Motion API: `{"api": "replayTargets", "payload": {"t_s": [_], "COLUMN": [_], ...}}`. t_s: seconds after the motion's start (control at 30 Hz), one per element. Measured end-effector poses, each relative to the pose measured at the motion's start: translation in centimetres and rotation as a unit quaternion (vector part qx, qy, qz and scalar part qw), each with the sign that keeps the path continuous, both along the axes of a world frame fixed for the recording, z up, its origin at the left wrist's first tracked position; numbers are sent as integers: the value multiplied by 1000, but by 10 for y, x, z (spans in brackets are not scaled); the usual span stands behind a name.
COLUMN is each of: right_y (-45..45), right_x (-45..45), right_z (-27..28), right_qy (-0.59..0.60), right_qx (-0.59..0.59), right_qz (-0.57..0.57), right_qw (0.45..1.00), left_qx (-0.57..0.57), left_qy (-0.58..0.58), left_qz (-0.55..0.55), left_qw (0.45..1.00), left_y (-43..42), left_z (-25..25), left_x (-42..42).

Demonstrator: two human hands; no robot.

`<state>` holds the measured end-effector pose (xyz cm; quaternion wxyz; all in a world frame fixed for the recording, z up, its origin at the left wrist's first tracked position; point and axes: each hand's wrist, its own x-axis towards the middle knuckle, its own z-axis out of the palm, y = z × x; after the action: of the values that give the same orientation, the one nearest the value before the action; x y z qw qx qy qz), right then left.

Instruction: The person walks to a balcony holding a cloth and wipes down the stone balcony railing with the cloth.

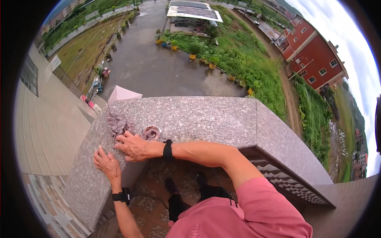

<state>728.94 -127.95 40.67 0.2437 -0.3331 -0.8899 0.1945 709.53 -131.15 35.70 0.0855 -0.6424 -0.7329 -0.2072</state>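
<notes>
A crumpled greyish-mauve cloth [120, 123] lies on the speckled granite top of a parapet [190, 115]. My right hand [137, 147] is at the cloth's lower end, its fingers bent and closed on the fabric there. Right above that wrist rests a second, rolled-up bundle of similar cloth [151, 133], which neither hand touches. My left hand [107, 163] is on the granite further left, fingers bent close together. At its fingertips shows a small pale bit, too small to name. A black band is around each wrist.
The granite ledge turns at corners on the left and right. Beyond its far edge is a drop to a wet paved yard [143, 63] with potted plants. A pale pink pointed thing [123, 93] shows just past the edge. Balusters [278, 178] stand under the right-hand ledge.
</notes>
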Motion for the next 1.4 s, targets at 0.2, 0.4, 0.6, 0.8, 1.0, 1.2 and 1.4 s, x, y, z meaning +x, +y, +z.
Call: {"api": "replayTargets", "payload": {"t_s": [0.2, 0.4, 0.6, 0.8, 1.0, 1.2, 1.4], "right_y": [-56, -110, -172, -247, -256, -209, -138], "right_x": [66, 155, 272, 388, 396, 329, 215], "right_z": [15, 34, 39, 42, 37, 22, 23], "right_qy": [-44, -159, -165, -146, -120, -109, -139], "right_qx": [31, 8, -7, 3, 10, 6, 13], "right_qz": [6, -82, -139, -280, -334, -252, -117], "right_qw": [999, 984, 976, 949, 935, 962, 983], "left_qx": [2, -20, -7, -54, -25, -19, 14], "left_qy": [30, 56, 66, 84, 105, 109, 111], "left_qz": [-16, 7, -10, 25, 3, 14, 17], "left_qw": [999, 998, 998, 995, 994, 994, 994], "left_y": [1, 3, 7, 11, 17, 18, 13], "left_z": [-6, -6, -10, -14, -30, -31, -18], "left_x": [-3, -7, -13, -28, -39, -42, -26]}}
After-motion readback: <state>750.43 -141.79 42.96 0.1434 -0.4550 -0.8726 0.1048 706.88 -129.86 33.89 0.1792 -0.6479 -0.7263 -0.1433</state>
